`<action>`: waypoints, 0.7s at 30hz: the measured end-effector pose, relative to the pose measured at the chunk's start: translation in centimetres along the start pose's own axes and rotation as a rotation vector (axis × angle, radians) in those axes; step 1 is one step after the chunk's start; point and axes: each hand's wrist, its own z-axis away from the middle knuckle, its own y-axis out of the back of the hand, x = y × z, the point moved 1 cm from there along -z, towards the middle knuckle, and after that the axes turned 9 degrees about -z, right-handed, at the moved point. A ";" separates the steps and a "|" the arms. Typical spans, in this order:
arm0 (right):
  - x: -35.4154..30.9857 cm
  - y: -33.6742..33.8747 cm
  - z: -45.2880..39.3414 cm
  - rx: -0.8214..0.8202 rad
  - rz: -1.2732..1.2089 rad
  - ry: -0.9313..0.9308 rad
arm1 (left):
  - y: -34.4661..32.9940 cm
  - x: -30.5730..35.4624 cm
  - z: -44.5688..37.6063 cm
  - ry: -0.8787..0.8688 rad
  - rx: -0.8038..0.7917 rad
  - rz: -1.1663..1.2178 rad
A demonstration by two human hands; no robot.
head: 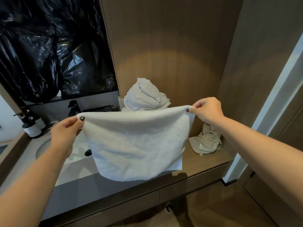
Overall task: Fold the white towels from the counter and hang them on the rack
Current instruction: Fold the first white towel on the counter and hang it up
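**White towel held up by its top corners above the surface**

You are facing a wooden alcove wall (pixel 164 46) with a mirror covered in black plastic sheeting (pixel 49 46) to its left. Below them runs the surface (pixel 205 163), brown on the right and pale around the sink (pixel 75 149) on the left.

The white towel (pixel 136 141) you hold hangs spread in front of you, its top edge stretched between your hands and its lower edge hanging just above the front of the surface. Behind it, against the alcove wall, a heap of more white towels (pixel 144 95) sits piled on the surface.

Your left hand (pixel 65 131) pinches the towel's top left corner between thumb and fingers. Your right hand (pixel 206 112) pinches the top right corner the same way, a little higher than the left.

To the right of the hanging towel, a crumpled beige drawstring bag (pixel 205 143) lies on the surface. At the far left, dark pump bottles (pixel 32 126) with pale labels stand beside the sink. A black faucet (pixel 73 107) rises behind the basin, and a small dark drain fitting (pixel 88 152) shows at the towel's left edge.
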 end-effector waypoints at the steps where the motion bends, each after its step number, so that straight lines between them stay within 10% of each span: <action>1: 0.2 0.0 -0.3 0.013 0.012 0.019 | -0.5 -0.1 0.0 -0.013 0.022 0.002; 21: -1.7 -14.1 -26.5 0.304 -0.520 -0.096 | -17.6 1.2 -27.4 -0.010 0.172 0.000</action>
